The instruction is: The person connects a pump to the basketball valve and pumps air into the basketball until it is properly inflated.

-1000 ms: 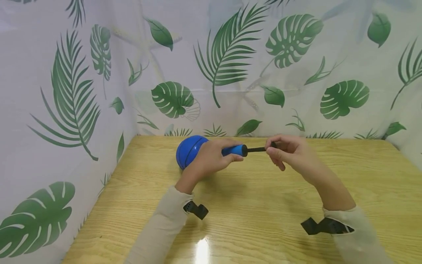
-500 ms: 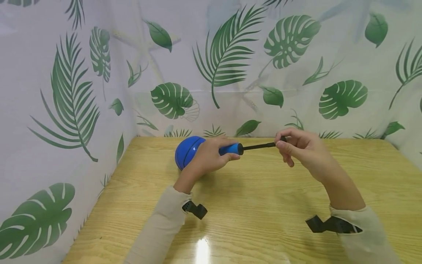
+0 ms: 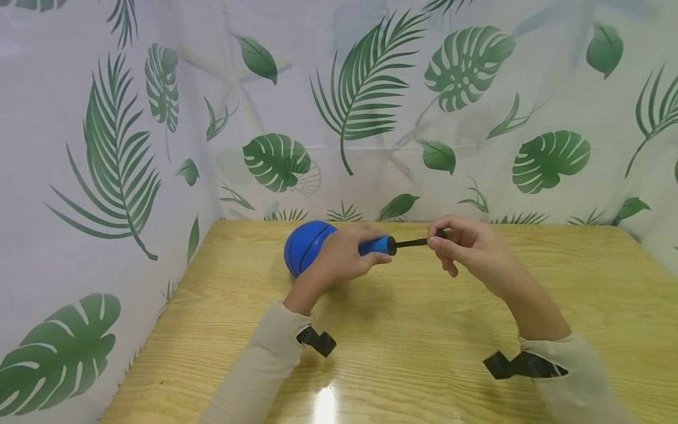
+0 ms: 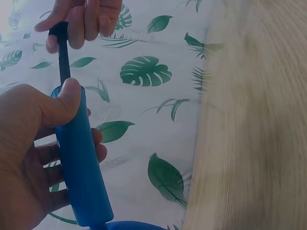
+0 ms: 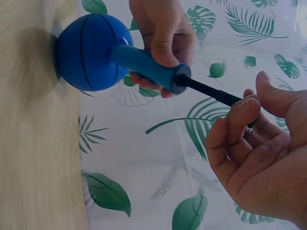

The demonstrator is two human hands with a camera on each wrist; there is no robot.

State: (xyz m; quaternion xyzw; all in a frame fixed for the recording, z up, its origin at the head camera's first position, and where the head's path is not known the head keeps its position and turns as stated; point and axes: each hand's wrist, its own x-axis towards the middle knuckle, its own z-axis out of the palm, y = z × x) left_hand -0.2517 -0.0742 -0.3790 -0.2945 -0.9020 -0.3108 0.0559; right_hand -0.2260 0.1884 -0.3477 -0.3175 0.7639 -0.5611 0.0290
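A blue ball [image 3: 303, 247] with black seam lines sits on the table toward the back. My left hand [image 3: 344, 252] grips the blue barrel of a hand pump [image 4: 82, 158], thumb near its black-capped end. In the right wrist view the pump's other end meets the ball [image 5: 88, 52]. A black rod [image 5: 208, 90] sticks out of the barrel, partly drawn out. At its far end, my right hand [image 3: 466, 242] pinches the small black handle [image 4: 58, 29] between thumb and fingers, which hide part of it.
The wooden table [image 3: 424, 341] runs back to a white curtain [image 3: 371, 118] printed with green leaves, which also covers the left side. Black camera mounts are strapped to the left wrist [image 3: 318, 340] and right wrist [image 3: 524, 365].
My right hand first drew the rod rightward out of the barrel, then came back left, so less rod shows now than half a second ago. The left hand and ball have barely shifted.
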